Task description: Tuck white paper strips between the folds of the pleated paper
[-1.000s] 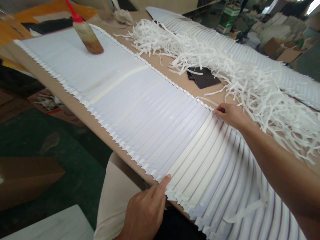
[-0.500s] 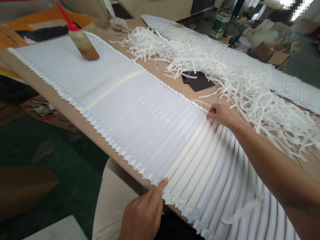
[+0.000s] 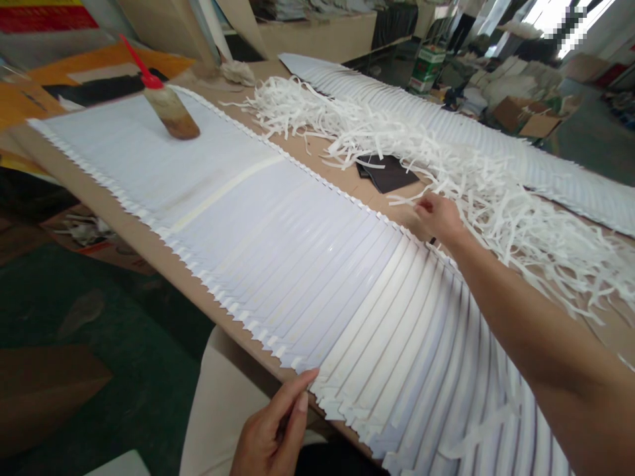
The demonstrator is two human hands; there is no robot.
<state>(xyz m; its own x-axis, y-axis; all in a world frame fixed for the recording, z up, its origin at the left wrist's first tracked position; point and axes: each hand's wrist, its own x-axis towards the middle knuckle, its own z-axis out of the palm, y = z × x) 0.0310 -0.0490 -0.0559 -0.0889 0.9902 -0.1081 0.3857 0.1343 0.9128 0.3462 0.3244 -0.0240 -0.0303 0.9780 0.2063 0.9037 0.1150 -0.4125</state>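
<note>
A long band of overlapping white paper sheets (image 3: pixel 278 251) lies fanned across the brown table (image 3: pixel 163 254). My left hand (image 3: pixel 272 433) is at the near edge of the fan, its index finger stretched toward a sheet corner, holding nothing. My right hand (image 3: pixel 436 218) is at the far edge of the fan, fingers curled into a pinch beside the pile of white paper strips (image 3: pixel 446 158). What it pinches is too small to make out.
A brush with a red handle (image 3: pixel 166 106) rests on the sheets at the far left. A dark flat piece (image 3: pixel 389 175) lies under the strips. A second fanned band (image 3: pixel 446 129) runs along the table's far side. Boxes and a green can stand beyond.
My right hand has lifted off the far edge of the sheets and moved toward the strip pile. My left hand has slipped down from the near edge.
</note>
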